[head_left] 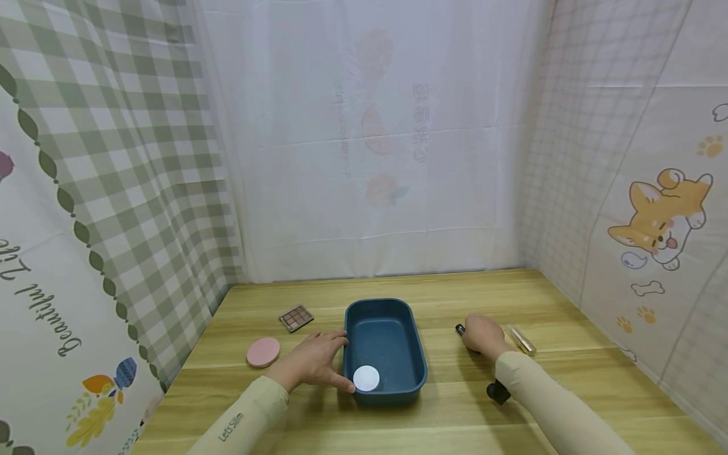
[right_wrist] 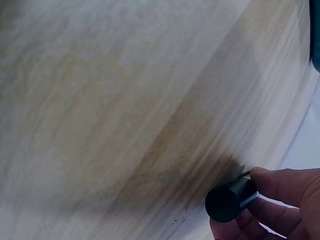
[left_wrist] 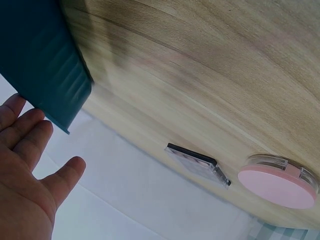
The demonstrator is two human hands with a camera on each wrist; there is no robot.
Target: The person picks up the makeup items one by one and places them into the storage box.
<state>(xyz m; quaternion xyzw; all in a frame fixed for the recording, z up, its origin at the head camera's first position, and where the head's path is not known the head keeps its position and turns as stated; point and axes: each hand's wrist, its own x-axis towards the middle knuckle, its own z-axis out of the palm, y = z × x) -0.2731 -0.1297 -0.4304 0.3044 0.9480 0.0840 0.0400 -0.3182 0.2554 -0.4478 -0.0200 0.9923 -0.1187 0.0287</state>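
Observation:
A dark blue rectangular bin [head_left: 383, 344] stands mid-table with a round white disc [head_left: 366, 378] in its near left corner. My left hand [head_left: 315, 361] rests its fingers at the bin's left rim, fingers extended and thumb at the near corner; in the left wrist view the fingertips [left_wrist: 37, 117] meet the bin's edge. On the right side of the table, my right hand [head_left: 482, 335] pinches a small black cylinder [right_wrist: 230, 200] between thumb and fingers, low over the wood. Only the cylinder's dark end shows beyond the hand in the head view.
Left of the bin lie a pink round compact [head_left: 263, 352] and a palette of brown pans [head_left: 296, 318]. A slim clear-and-gold tube [head_left: 522, 340] lies just right of my right hand. Cloth curtains [head_left: 370, 158] enclose the wooden table [head_left: 455, 417] at the back and sides.

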